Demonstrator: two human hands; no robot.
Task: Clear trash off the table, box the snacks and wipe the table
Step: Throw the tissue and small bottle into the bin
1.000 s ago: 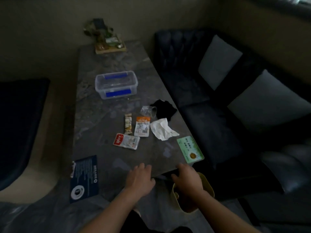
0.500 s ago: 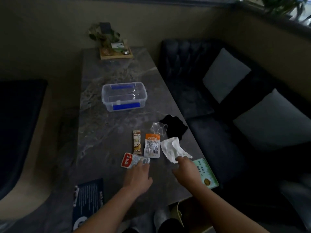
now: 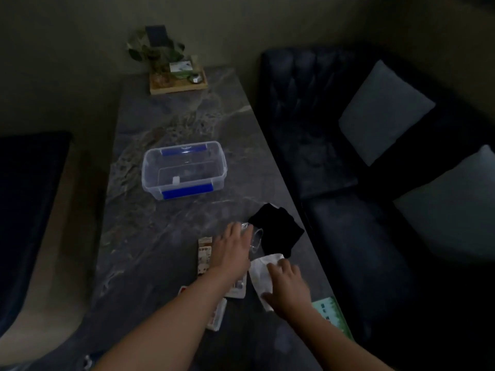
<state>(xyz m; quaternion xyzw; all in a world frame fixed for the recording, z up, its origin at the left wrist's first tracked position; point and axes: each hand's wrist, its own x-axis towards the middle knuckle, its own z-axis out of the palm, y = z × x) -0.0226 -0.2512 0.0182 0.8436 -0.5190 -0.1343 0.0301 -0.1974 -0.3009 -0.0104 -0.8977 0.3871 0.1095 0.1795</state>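
Note:
On the dark marble table [image 3: 160, 236], my left hand [image 3: 233, 247] reaches over a clear plastic cup [image 3: 255, 236] lying on its side, with the fingers curled on it. My right hand [image 3: 286, 287] lies on a crumpled white tissue [image 3: 261, 271] with its fingers apart. A black cloth [image 3: 278, 228] sits just behind the cup. A snack bar [image 3: 205, 253] lies left of my left hand. My left forearm partly covers two snack packets [image 3: 237, 289] [image 3: 217, 317]. A clear box with blue clips [image 3: 184, 170] stands open farther back.
A green card [image 3: 332, 314] lies at the table's right edge. A wooden tray with a plant [image 3: 178, 81] stands at the far end. A dark sofa [image 3: 334, 156] with grey cushions [image 3: 385, 111] runs along the right, and a dark seat [image 3: 26, 210] is on the left.
Both hands moved forward from the near edge. The left went from beside the red packet to the cup. The right went from the tissue's near corner onto the tissue.

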